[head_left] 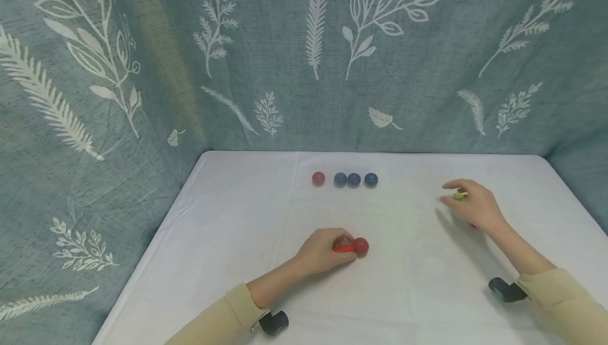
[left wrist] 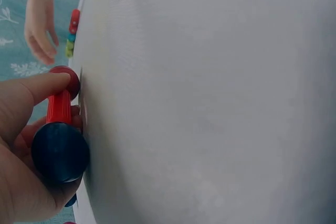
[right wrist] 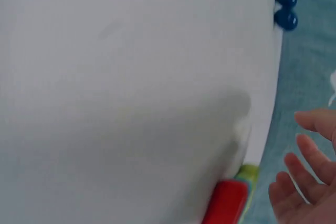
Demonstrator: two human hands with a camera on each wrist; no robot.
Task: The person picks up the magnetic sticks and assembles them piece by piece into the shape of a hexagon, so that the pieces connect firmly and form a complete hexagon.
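My left hand (head_left: 325, 250) grips a short red rod (left wrist: 59, 107). A red ball (head_left: 361, 246) sits at the rod's far end, and a dark blue ball (left wrist: 60, 152) at the end nearer the palm, hidden in the head view. In the left wrist view the thumb lies against the red ball. My right hand (head_left: 475, 205) hovers over the table's right side with thumb and fingers spread and nothing between them. Beneath it lie a yellow-green piece (head_left: 460, 195) and a red rod (right wrist: 227, 203), largely covered by the hand in the head view.
Near the back edge of the white table (head_left: 266, 197) stand a red ball (head_left: 318, 178) and a row of blue balls (head_left: 353, 179). A blue-green leaf-patterned curtain (head_left: 294, 113) hangs behind and along the sides.
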